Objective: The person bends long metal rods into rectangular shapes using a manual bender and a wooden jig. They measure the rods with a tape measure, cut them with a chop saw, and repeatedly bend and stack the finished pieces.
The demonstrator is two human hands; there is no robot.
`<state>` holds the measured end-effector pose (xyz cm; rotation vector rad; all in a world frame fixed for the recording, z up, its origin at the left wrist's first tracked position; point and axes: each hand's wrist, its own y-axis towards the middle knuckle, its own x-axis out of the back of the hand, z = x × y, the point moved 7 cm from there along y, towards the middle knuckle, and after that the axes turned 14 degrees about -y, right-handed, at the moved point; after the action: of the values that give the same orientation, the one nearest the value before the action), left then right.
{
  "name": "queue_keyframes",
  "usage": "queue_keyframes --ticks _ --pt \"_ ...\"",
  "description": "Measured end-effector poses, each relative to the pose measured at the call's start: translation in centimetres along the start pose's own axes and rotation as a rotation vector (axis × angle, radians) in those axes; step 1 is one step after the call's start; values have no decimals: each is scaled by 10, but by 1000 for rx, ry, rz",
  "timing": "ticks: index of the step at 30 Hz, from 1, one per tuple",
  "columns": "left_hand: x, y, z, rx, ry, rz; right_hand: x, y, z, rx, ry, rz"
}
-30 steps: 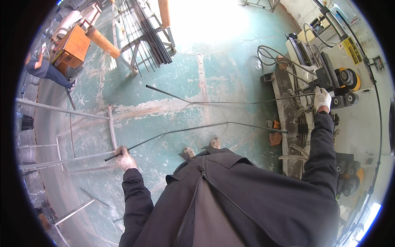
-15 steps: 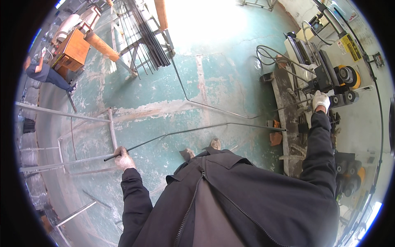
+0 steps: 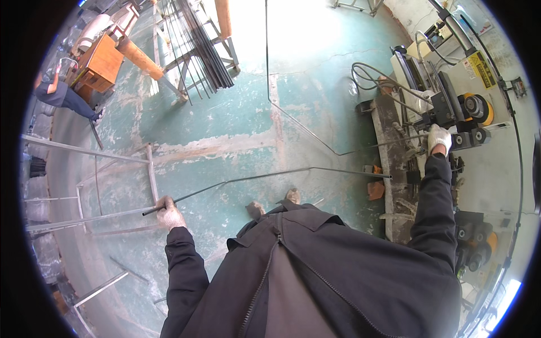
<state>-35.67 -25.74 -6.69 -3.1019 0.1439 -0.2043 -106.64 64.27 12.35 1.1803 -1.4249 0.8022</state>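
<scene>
My left hand, in a white knit glove, is closed around the near end of a dark metal tube with shallow bends. This tube stretches across in front of me, its open end by the bench at right. My right hand, gloved too, is closed where a second bent metal tube meets the head of a bending machine; its fingertips are partly hidden. From there the second tube runs left, bends, and rises toward the top of the view.
A worn metal bench carries the machine, with cables above. A rack of long dark rods stands at far left, near a wooden cabinet and another person. A metal frame stands left of me, close to my left hand.
The second bent tube has swung round, its far part now pointing straight up the view and away from the rod rack. Both my hands stay nearly in place. The other person's arm has shifted slightly.
</scene>
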Motion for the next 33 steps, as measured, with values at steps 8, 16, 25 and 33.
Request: queue_keyframes --ticks 8,16,25,33 --pt "4 -11 1 -64 57 -2 119 -106 212 385 127 57" --pt "24 -46 -3 -125 83 36 205 -337 346 739 484 557" --pt "-26 -98 -31 -156 84 270 205 -569 462 1569 351 310" --pt "-43 -106 16 197 -593 397 211 -690 476 1935 493 384"
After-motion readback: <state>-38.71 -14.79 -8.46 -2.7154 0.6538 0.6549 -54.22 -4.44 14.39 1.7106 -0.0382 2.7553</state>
